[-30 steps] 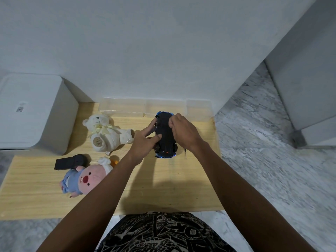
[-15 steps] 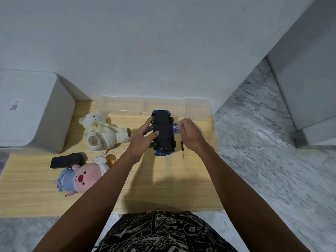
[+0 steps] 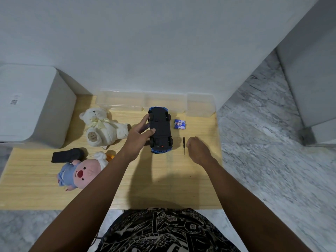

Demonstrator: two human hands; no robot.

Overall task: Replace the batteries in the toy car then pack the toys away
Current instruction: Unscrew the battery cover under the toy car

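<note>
Batteries point(image 3: 180, 124) lie beside the upturned toy car point(image 3: 160, 130) on the table point(image 3: 163, 179). I grip the car with my left hand point(image 3: 139, 136); my right hand point(image 3: 197, 149), curled and empty, hovers by the screwdriver point(image 3: 184, 145). Next, I judge: pick it up and unscrew the battery cover.

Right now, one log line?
left hand: holds toy car underside-up | right hand: curled, empty, beside screwdriver | batteries: on table

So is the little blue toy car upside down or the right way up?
Upside down. The blue toy car shows its flat black underside and all four wheels facing up, with the left hand gripping its side on the wooden table.
</note>
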